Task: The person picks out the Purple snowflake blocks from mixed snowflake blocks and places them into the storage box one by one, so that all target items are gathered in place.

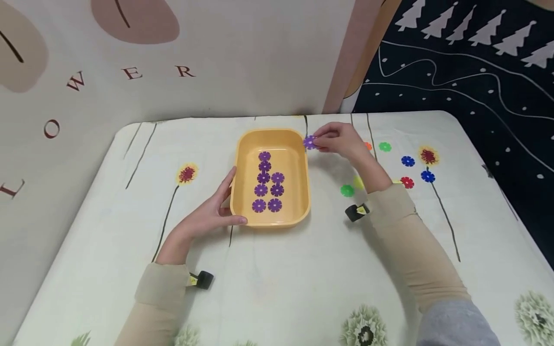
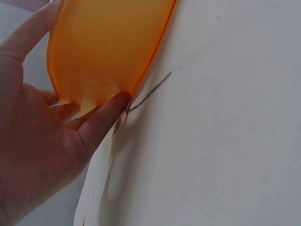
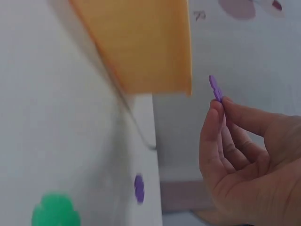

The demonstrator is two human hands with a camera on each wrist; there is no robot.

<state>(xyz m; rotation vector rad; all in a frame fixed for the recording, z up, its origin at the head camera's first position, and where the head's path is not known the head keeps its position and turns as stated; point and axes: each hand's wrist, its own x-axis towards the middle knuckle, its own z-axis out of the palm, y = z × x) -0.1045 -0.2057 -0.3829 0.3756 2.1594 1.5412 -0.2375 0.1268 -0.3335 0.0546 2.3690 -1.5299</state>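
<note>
A yellow plastic tray [image 1: 242, 144] sits on the table, with several purple snowflake-shaped discs [image 1: 260, 190] laid in two columns on its floor. At the tray's near left corner my left hand [image 1: 209, 214] grips its side, thumb along the near edge; the left wrist view shows the fingers [image 2: 110, 110] against the tray wall [image 2: 108, 52]. Just off the tray's far right corner, my right hand [image 1: 342, 142] pinches one purple disc [image 1: 309, 142] between thumb and fingertips. The right wrist view shows that disc [image 3: 215, 88] edge-on, raised beside the tray [image 3: 141, 52].
Right of the tray lie loose discs: green [image 1: 347, 191], blue [image 1: 408, 160], red [image 1: 407, 182], and others partly hidden by my right arm. Another purple disc [image 3: 139, 188] lies near the table's edge in the right wrist view. A wall stands behind the table [image 1: 277, 274].
</note>
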